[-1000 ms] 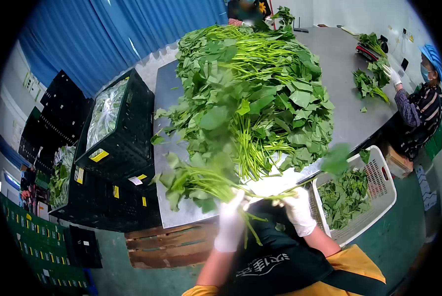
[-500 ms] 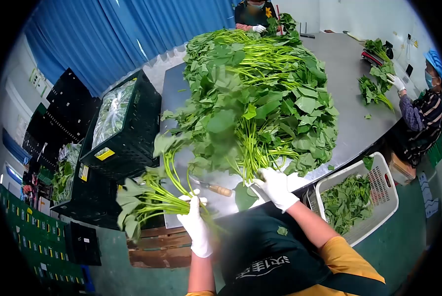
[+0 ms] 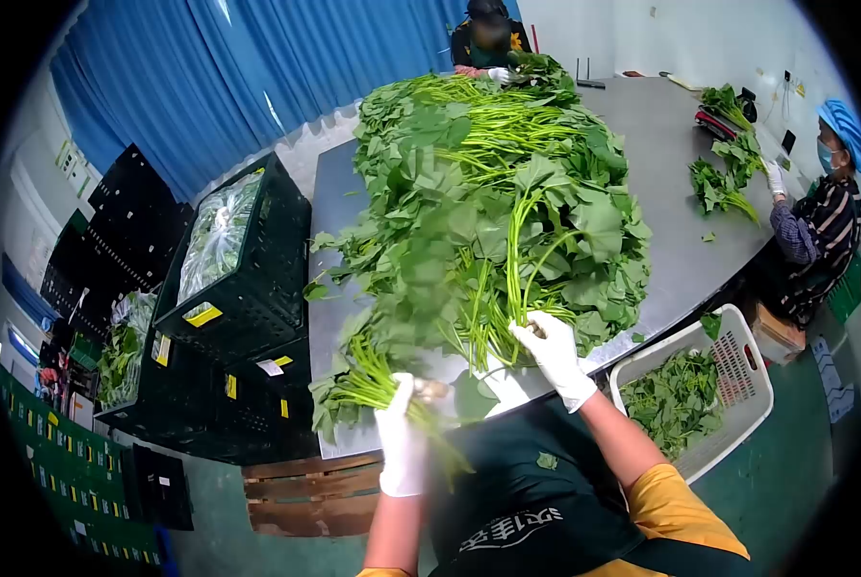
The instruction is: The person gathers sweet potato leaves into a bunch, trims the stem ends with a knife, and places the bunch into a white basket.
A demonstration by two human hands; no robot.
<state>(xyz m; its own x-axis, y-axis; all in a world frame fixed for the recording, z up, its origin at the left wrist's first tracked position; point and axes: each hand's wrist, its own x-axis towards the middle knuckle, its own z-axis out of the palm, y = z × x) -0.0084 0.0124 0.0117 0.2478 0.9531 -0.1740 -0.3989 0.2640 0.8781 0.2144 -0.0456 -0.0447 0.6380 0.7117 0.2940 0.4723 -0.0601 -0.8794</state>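
My left hand (image 3: 404, 442), in a white glove, is closed round a bunch of leafy green stems (image 3: 365, 381) over the table's near left edge. The leaves point left and the stem ends trail down to the right. My right hand (image 3: 557, 358), also gloved, pinches a few long leafy stems (image 3: 515, 260) by their lower ends, their leaves spreading over the pile. A big heap of leafy greens (image 3: 507, 130) covers the middle of the table. Beside my left fingers a knife's wooden handle (image 3: 432, 389) shows, blurred; its blade I cannot make out.
The metal table (image 3: 681, 154) reaches far back. At right stands a white basket (image 3: 762, 389) of loose leaves. Dark green crates (image 3: 243, 288) are stacked at left, one holding bagged greens. Two co-workers sit or stand at the far side and right, handling greens.
The left hand's bunch has swung right, nearer the table and lower heap. My right hand, earlier at the heap's near stems, now has some stems raised over it. The view shifted slightly.
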